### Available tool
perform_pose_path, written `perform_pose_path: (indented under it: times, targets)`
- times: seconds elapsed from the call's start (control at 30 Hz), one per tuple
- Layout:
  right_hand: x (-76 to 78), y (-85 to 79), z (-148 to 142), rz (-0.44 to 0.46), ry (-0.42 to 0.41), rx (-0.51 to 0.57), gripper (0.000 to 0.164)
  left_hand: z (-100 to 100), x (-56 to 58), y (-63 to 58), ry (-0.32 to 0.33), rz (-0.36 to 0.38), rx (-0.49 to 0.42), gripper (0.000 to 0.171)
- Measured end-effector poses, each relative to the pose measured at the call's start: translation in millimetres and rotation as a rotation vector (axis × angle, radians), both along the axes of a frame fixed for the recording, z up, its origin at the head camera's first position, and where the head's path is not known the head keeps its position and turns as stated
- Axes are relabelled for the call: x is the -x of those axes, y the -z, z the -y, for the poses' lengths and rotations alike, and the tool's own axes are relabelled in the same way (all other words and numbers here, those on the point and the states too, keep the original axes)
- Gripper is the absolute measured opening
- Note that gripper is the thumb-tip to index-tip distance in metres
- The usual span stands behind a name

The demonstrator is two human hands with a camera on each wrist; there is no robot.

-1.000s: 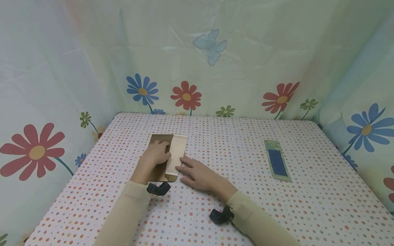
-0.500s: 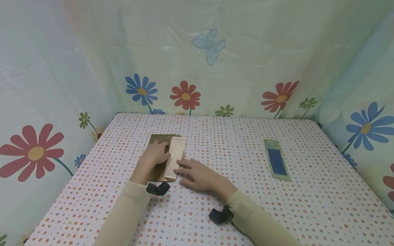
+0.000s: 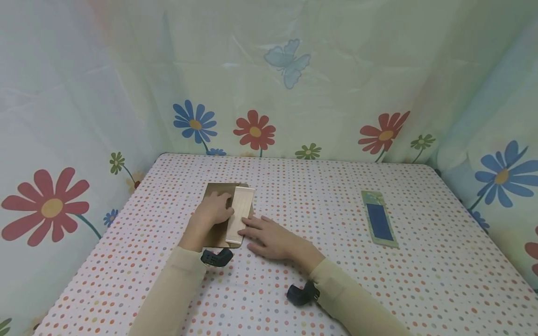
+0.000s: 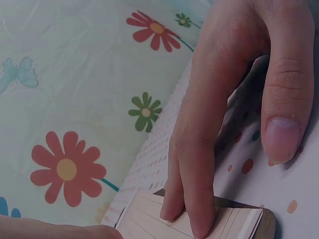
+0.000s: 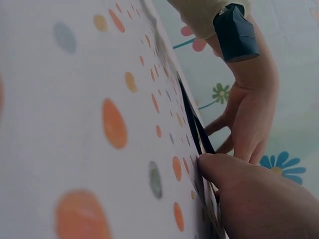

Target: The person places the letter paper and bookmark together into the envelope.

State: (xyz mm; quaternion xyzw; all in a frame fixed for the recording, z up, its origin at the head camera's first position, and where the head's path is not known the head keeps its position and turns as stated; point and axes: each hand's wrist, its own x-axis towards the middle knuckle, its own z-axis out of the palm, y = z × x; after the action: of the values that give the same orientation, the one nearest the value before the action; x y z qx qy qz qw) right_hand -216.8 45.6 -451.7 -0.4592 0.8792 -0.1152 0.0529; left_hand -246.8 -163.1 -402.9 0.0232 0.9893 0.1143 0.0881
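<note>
1. While two pale sleeves (image 3: 168,294) reach in from the near edge, each with a black wrist camera (image 3: 216,257), the action sits just past the cuffs, left of centre.
2. Right hand (image 3: 273,239), slightly the nearer: fingers parted and fairly straight, gripping nothing, two fingertips down on the lined paper pad (image 3: 241,205); the thumb is low by the spotted tablecloth (image 3: 302,186), contact uncertain.
3. Left hand (image 3: 212,209), across on the left: fingers gently bent over the brown board (image 3: 216,237), wrapped round nothing visible; how firmly they press, I can't tell.
4. And the pad has shifted! Compared with a second ago it lies nearer, baring the board's far right corner; over the last half second, hardly a stir. It runs near to far along the board's right side, now, I'd judge, more fully over it, with the left hand steadying.
5. Out right, well apart: a blue-panelled green packet (image 3: 379,221), flat.
6. Farthest back, the flowered curtain (image 3: 357,70).
</note>
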Motion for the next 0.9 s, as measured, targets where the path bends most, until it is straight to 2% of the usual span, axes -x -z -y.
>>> perform_pose_path:
  times: [0.33, 0.63, 0.9]
  targets:
    - [2.4, 1.7, -1.4, -0.022, -0.001, 0.029, 0.047, 1.1, 0.8, 1.7, -0.002, 0.002, -0.024, 0.056]
    - [2.3, 4.9, 1.4, -0.103, -0.017, 0.069, 0.044, 1.2, 1.5, 3.6, 0.000, -0.004, -0.020, 0.056]
    - [2.2, 6.0, 2.3, -0.087, -0.020, 0.038, 0.046, 0.9, 1.8, 5.8, -0.007, -0.017, -0.006, 0.055]
